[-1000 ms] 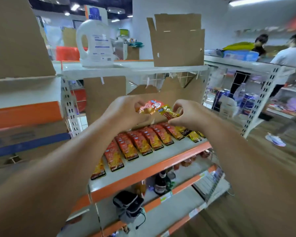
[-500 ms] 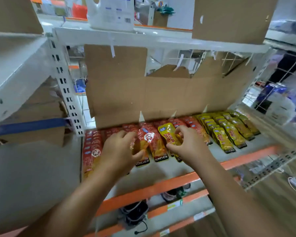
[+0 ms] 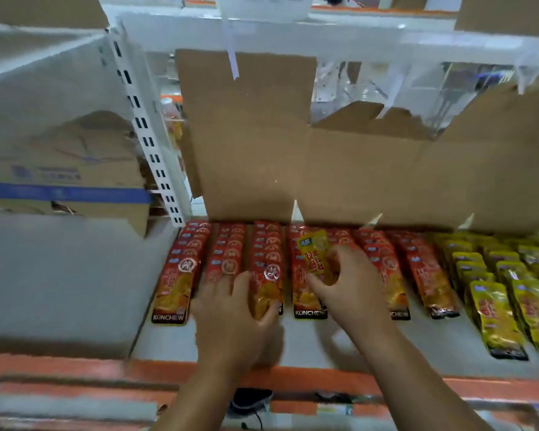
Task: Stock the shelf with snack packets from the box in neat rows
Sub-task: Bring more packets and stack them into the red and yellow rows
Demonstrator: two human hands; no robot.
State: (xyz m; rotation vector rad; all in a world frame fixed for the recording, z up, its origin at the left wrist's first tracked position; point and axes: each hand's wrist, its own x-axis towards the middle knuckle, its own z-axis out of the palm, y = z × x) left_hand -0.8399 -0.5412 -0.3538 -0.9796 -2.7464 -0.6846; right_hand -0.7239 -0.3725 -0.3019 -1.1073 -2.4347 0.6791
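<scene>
1. Laying rows seemed the step; the left hand (image 3: 231, 309) gripped a red packet (image 3: 266, 284) near the shelf's (image 3: 417, 346) front edge.
2. The right hand (image 3: 350, 284) pinched a yellow packet (image 3: 315, 253) over red rows (image 3: 231, 250).
3. It likely needed carrying right to the yellow rows (image 3: 492, 306).

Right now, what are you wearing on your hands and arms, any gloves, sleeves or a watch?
Nothing shows. The left hand and right hand are bare, with no gloves or watch. The left forearm and right forearm are uncovered down to the frame's lower edge, so no sleeve is in view.
</scene>
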